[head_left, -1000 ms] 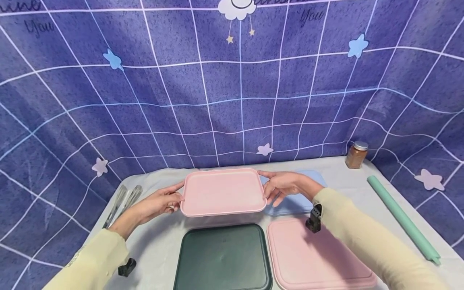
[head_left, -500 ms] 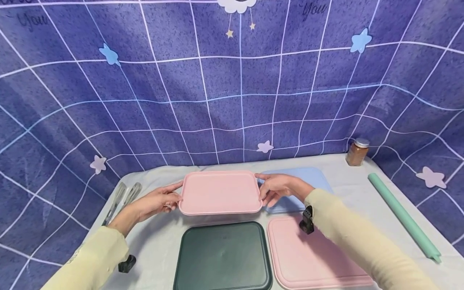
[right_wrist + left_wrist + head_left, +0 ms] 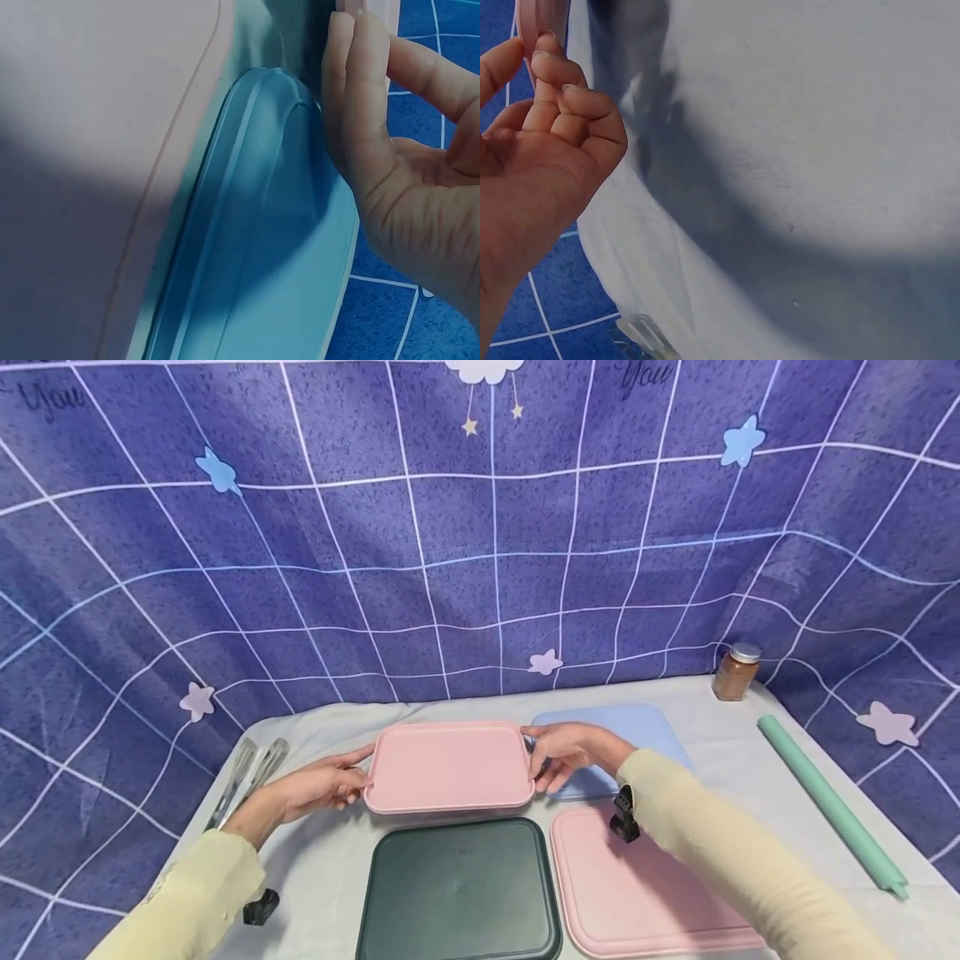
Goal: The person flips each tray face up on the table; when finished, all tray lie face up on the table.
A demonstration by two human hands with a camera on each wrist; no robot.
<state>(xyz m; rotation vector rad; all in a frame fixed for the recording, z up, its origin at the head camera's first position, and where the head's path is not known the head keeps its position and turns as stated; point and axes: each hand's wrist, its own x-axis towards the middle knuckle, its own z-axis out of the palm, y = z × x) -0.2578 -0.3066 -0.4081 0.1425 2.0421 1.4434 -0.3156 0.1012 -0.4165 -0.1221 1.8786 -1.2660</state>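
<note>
Both hands hold a pink rectangular tray [image 3: 450,767] with a raised rim, one at each short side. My left hand [image 3: 318,787] pinches its left edge between thumb and fingers; the left wrist view shows that hand [image 3: 551,142] with the tray's edge [image 3: 531,22] at the fingertips. At the opposite edge, my right hand [image 3: 566,753] grips with thumb and fingertips. In the right wrist view this hand [image 3: 397,142] overlaps a blue panel [image 3: 277,225]. Just in front of the tray lies a dark green rectangular panel [image 3: 459,893].
A second pink panel [image 3: 645,881] lies under the right forearm, and the blue one is behind it. Metal tongs [image 3: 251,772] rest at the left edge. A jar of brown powder [image 3: 737,675] and a green roll [image 3: 832,802] lie right. A purple curtain [image 3: 480,527] hangs behind.
The two hands have brought the pink tray slightly left and lower in view, nearer the dark green panel. More of the blue panel shows. Both hands keep their hold.
</note>
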